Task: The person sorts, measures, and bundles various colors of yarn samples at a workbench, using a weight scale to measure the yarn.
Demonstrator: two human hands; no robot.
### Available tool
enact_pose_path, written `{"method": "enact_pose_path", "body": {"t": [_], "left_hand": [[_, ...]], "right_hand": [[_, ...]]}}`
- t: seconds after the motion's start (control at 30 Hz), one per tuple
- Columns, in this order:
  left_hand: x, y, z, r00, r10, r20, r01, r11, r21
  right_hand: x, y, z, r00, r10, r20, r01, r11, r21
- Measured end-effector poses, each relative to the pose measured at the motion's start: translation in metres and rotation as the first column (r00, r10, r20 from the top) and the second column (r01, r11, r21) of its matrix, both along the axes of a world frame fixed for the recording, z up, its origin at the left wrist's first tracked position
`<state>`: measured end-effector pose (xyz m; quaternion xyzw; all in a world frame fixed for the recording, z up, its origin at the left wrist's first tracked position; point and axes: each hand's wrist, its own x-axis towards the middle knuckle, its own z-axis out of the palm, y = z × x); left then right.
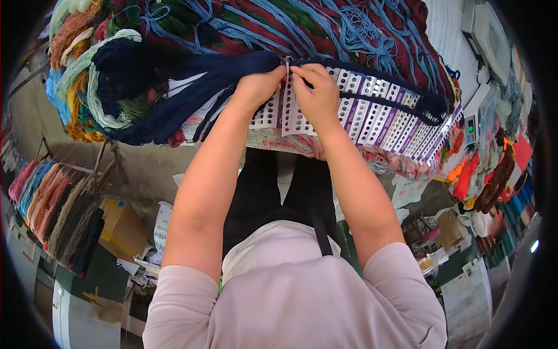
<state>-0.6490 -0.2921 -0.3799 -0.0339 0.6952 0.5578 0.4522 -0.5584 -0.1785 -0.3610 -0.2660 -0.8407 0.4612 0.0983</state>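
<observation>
A long bundle of navy yarn (192, 70) lies across the punched cards (372, 110), its wide loose part to the left and a thinner loop to the right. My left hand (261, 87) is closed on the yarn where it narrows. Close beside it, my right hand (317, 90) pinches at a thin pale tie (288, 67) that crosses the yarn between both hands. The fingertips of the two hands are almost touching. What lies inside the right hand's pinch is small and partly hidden.
Blue, maroon and green yarn (267, 26) is heaped behind my hands. Multicoloured skeins (75, 70) lie at the left. A scale with a green display (471, 129) stands at the right. Hanging skeins (52, 203) and a cardboard box (119, 227) are at the lower left.
</observation>
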Motion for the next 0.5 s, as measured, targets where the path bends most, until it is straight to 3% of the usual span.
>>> {"method": "enact_pose_path", "body": {"t": [0.1, 0.17, 0.2, 0.23, 0.27, 0.3, 0.33, 0.4, 0.43, 0.5], "left_hand": [[0.0, -0.002, -0.003, 0.988, -0.074, -0.134, 0.065, 0.995, -0.071], [-0.005, -0.009, -0.006, 0.983, -0.038, -0.181, -0.001, 0.977, -0.212], [-0.014, -0.02, -0.003, 0.946, 0.029, -0.324, -0.101, 0.973, -0.208], [-0.027, -0.038, -0.005, 0.939, 0.054, -0.34, -0.148, 0.955, -0.257], [-0.034, -0.042, 0.011, 0.878, 0.249, -0.409, -0.323, 0.938, -0.124], [-0.042, -0.054, 0.008, 0.857, 0.308, -0.413, -0.345, 0.938, -0.016], [-0.042, -0.061, 0.003, 0.856, 0.439, -0.274, -0.423, 0.899, 0.117], [-0.036, -0.052, 0.017, 0.8, 0.596, -0.07, -0.579, 0.798, 0.168], [-0.036, -0.051, 0.019, 0.781, 0.614, 0.116, -0.625, 0.764, 0.16], [-0.033, -0.046, 0.036, 0.793, 0.544, 0.274, -0.597, 0.782, 0.176]], "right_hand": [[-0.001, 0.002, -0.001, 1.0, -0.008, 0.017, 0.009, 0.997, -0.071], [-0.003, 0.002, 0.002, 0.999, 0.018, -0.029, -0.018, 1.0, 0.001], [-0.005, 0.003, 0.013, 0.998, 0.055, 0.007, -0.056, 0.997, 0.046], [-0.004, 0.005, 0.014, 0.998, 0.055, 0.006, -0.056, 0.998, 0.043], [-0.003, 0.007, 0.015, 0.989, 0.109, 0.103, -0.125, 0.978, 0.165], [-0.002, 0.009, 0.015, 0.967, 0.149, 0.205, -0.204, 0.939, 0.277], [-0.004, 0.009, 0.011, 0.966, 0.158, 0.204, -0.22, 0.919, 0.328], [-0.009, 0.01, 0.01, 0.962, 0.168, 0.214, -0.243, 0.882, 0.403], [-0.012, 0.01, 0.011, 0.958, 0.171, 0.23, -0.264, 0.837, 0.479], [-0.018, 0.011, 0.016, 0.958, 0.163, 0.236, -0.261, 0.838, 0.479]]}}
